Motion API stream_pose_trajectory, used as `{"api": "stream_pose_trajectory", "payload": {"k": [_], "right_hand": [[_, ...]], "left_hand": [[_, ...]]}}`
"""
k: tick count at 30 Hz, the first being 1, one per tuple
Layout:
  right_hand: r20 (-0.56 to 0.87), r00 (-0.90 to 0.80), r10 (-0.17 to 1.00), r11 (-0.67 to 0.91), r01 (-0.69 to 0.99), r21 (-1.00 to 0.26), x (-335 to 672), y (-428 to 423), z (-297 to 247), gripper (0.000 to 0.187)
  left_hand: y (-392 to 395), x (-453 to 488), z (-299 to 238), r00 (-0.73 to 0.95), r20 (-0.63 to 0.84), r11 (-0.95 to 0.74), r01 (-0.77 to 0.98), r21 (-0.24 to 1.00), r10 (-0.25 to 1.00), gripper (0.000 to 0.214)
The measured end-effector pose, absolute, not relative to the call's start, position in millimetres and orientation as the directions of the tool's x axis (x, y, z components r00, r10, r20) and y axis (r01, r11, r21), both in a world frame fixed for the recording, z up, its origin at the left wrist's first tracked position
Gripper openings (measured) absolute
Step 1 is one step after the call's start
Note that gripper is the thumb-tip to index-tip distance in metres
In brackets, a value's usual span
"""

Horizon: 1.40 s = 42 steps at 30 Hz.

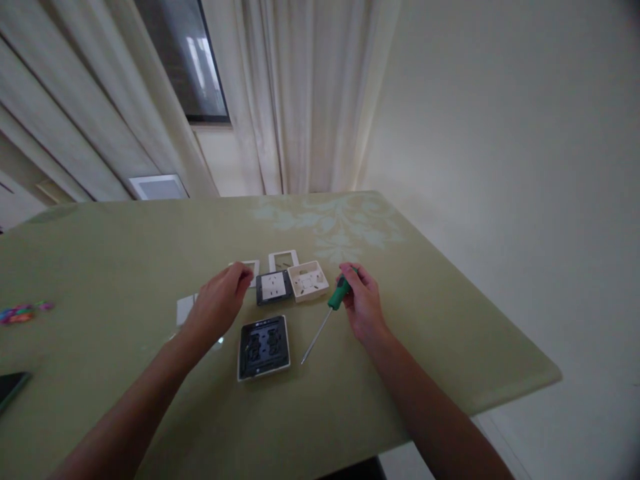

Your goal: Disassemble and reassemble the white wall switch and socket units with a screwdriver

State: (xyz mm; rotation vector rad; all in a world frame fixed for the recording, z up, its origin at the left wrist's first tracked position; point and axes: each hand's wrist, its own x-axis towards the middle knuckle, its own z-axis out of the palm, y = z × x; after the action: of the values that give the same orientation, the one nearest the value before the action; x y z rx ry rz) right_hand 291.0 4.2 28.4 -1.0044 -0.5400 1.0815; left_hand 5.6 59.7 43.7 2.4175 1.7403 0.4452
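My right hand (364,303) is closed around the green handle of a screwdriver (340,293), its metal shaft slanting down to the left above the table. My left hand (223,293) has its fingers pressed together, over a white frame (254,269) that it partly covers; anything in the pinch is hidden. Between the hands lie a wall socket (274,286) with a white face and dark surround, and a cream mounting box (307,281) touching it. Nearer me is a switch module (264,347) with a dark inside and white rim. Another white frame (283,254) lies behind, with small screws inside its opening.
The green-covered table (415,347) ends in a rounded corner at right, beside a white wall. A white plate (185,309) lies partly behind my left forearm. Colourful small items (25,312) and a dark flat object (13,387) are at left. Curtains (310,100) hang behind.
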Motion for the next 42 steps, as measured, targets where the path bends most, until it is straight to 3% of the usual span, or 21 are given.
{"api": "stream_pose_trajectory", "payload": {"k": [4, 9, 12, 17, 29, 42], "right_hand": [[-0.108, 0.41, 0.906, 0.106, -0.466, -0.878, 291, 2, 30, 0.045], [-0.131, 0.424, 0.896, 0.083, -0.45, -0.889, 290, 2, 30, 0.049], [-0.137, 0.437, 0.889, 0.076, -0.437, -0.896, 291, 2, 29, 0.049], [-0.144, 0.454, 0.879, 0.069, -0.422, -0.904, 293, 2, 28, 0.05], [-0.105, 0.473, 0.875, 0.11, -0.404, -0.908, 300, 2, 30, 0.047], [-0.111, 0.473, 0.874, 0.115, -0.424, -0.898, 297, 1, 32, 0.05]], "left_hand": [[14, 13, 35, 0.468, 0.348, -0.573, 0.533, 0.623, 0.812, 0.028], [-1, 14, 22, 0.484, 0.358, -0.555, 0.36, 0.75, 0.799, 0.019], [0, 15, 21, 0.455, 0.384, -0.555, 0.338, 0.76, 0.803, 0.008], [-3, 20, 23, 0.481, 0.405, -0.592, 0.343, 0.729, 0.778, 0.016], [-15, 26, 25, 0.568, 0.391, -0.661, 0.411, 0.628, 0.724, 0.012], [-25, 35, 14, 0.386, 0.412, -0.564, 0.519, 0.642, 0.825, 0.012]]}}
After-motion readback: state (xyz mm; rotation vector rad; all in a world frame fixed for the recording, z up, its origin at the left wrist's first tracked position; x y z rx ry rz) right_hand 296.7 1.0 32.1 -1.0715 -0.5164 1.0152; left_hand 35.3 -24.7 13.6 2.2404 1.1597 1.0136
